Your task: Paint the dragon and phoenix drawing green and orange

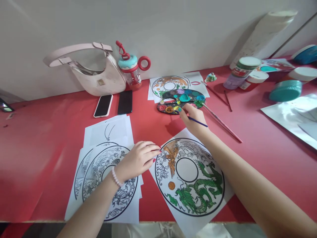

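My right hand (193,117) pinches a thin blue-handled paintbrush (198,122) and has its tip at the near edge of a dark paint palette (182,99) filled with several colours. My left hand (140,158) rests with fingers together, fingertips pressing the left edge of a partly coloured circular dragon-and-bird sheet (189,175); a bead bracelet is on that wrist. The hand lies over a stack of uncoloured line-drawing sheets (106,162).
A long brush (221,123) leans on the palette. Behind it lie another coloured sheet (170,85), two phones (115,104), a pink handbag (99,74) and a bottle (131,71). Paint jars (246,71) and lids (286,90) stand at the right. The red table's front edge (37,220) is close.
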### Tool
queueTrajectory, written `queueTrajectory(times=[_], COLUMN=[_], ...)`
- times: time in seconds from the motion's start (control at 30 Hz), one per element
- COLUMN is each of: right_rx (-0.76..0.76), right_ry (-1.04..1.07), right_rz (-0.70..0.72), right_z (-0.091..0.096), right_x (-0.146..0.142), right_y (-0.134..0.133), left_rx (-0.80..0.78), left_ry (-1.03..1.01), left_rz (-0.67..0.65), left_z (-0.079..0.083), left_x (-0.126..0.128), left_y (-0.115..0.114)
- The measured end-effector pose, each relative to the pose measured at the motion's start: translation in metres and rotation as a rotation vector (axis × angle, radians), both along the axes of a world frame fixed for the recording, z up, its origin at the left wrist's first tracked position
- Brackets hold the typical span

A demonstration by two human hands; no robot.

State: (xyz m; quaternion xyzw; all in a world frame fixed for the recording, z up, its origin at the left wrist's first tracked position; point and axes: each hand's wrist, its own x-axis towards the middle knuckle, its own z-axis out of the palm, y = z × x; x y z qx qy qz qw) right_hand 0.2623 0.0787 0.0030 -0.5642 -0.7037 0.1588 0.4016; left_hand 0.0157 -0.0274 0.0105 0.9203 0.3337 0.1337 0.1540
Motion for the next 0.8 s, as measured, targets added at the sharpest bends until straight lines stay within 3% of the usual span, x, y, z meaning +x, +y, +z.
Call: queueTrajectory(times=[0.27, 0.43, 0.63, 0.8], right_rx=[-0.013, -0.118, -0.160, -0.101], right_ry=[0.061, 0.259, 0.303, 0.318], right_rz=[0.013, 0.159, 0.070, 0.087], right_z=[0.006, 0.024, 0.044, 0.031], right_x=[0.003, 0.005, 0.002, -0.011], right_y=[-0.006, -0.023, -0.083, -0.147], left_rx=[-0.010, -0.019, 0.007, 0.054], left_ry=[0.011, 0.009, 0.016, 0.062], left_rz=[0.001, -0.005, -0.029, 0.008], left_z=[0.000, -0.002, -0.005, -0.004], left_x=[0.000, -0.001, -0.001, 0.002], left_y=[0.001, 0.001, -0.002, -0.006])
